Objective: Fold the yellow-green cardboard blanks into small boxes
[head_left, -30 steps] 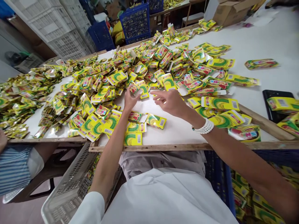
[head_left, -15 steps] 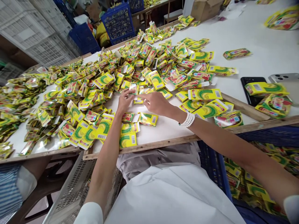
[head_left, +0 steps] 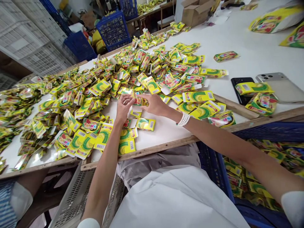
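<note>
My left hand (head_left: 123,107) is closed, its fingers and thumb pinching the left side of a small yellow printed box (head_left: 137,100). At the box's right side, my right hand (head_left: 154,105) grips it between forefinger and thumb; a white bead bracelet is on that wrist. Fingers partly hide the box, held a little above the white table (head_left: 163,128). Just below the hands lie more such boxes, one yellow-green box (head_left: 145,124) with a barcode and one box with an open white flap (head_left: 129,123). A large heap of boxes (head_left: 133,69) spreads behind the hands.
Two phones (head_left: 282,87) lie at the right with boxes on one. A wooden strip (head_left: 235,107) and the table's wooden edge (head_left: 156,148) border the work area. Below right stands a blue crate (head_left: 215,164) of boxes. Another person's striped clothing (head_left: 6,202) shows at lower left.
The view has shifted slightly to the right. The small box has tilted and sits lower between my hands, and my right fingers have closed in on it.
</note>
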`<move>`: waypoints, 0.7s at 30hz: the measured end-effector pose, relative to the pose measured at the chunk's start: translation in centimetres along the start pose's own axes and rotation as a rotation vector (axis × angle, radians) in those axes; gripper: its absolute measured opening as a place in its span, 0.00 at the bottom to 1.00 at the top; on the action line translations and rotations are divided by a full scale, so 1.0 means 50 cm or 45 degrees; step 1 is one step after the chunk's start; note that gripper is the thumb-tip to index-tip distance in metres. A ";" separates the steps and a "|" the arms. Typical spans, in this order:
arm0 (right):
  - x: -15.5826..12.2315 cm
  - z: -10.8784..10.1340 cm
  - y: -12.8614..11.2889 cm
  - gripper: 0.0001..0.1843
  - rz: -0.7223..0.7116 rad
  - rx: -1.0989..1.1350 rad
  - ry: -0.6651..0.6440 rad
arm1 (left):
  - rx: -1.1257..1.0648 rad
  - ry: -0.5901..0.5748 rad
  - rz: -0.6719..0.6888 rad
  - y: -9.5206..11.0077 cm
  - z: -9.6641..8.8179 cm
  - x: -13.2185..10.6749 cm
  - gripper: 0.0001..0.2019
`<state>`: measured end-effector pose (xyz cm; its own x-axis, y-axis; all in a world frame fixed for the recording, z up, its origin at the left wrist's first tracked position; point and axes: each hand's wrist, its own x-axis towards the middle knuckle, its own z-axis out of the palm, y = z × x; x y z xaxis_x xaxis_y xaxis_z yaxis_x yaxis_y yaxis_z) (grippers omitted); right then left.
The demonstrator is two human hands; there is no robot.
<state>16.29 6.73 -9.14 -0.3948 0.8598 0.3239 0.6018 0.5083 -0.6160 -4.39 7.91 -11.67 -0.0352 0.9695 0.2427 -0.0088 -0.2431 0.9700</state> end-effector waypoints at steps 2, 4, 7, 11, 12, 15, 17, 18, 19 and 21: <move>0.002 0.007 0.005 0.32 -0.049 0.178 0.046 | -0.080 0.025 -0.042 0.008 -0.006 -0.004 0.28; 0.005 0.014 0.009 0.32 -0.088 0.404 0.103 | -0.086 -0.027 -0.131 0.019 -0.011 -0.011 0.35; 0.008 0.014 0.008 0.32 -0.064 0.593 0.157 | 0.028 -0.168 -0.272 0.039 -0.011 -0.025 0.40; 0.012 -0.011 0.002 0.21 0.125 0.254 0.133 | 0.185 -0.334 -0.410 0.059 0.009 -0.040 0.35; 0.014 -0.018 0.003 0.18 0.164 0.159 0.103 | 0.199 -0.377 -0.443 0.062 0.014 -0.042 0.35; 0.021 -0.033 0.010 0.14 0.225 0.064 0.025 | 0.167 -0.440 -0.505 0.061 0.025 -0.041 0.34; 0.024 -0.036 0.015 0.15 0.231 0.064 0.037 | 0.118 -0.408 -0.470 0.055 0.029 -0.039 0.32; 0.024 -0.037 0.016 0.15 0.229 0.056 0.061 | 0.093 -0.374 -0.434 0.050 0.031 -0.038 0.32; 0.023 -0.037 0.014 0.15 0.225 0.043 0.092 | 0.069 -0.333 -0.391 0.047 0.033 -0.037 0.32; 0.019 -0.039 0.007 0.15 0.189 0.021 0.161 | 0.040 -0.237 -0.310 0.042 0.037 -0.036 0.34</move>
<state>17.47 7.83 -7.66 -0.2114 0.9251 0.3155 0.6349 0.3754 -0.6752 -2.48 5.72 -10.05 0.1479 0.9890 -0.0005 0.0364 -0.0049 0.9993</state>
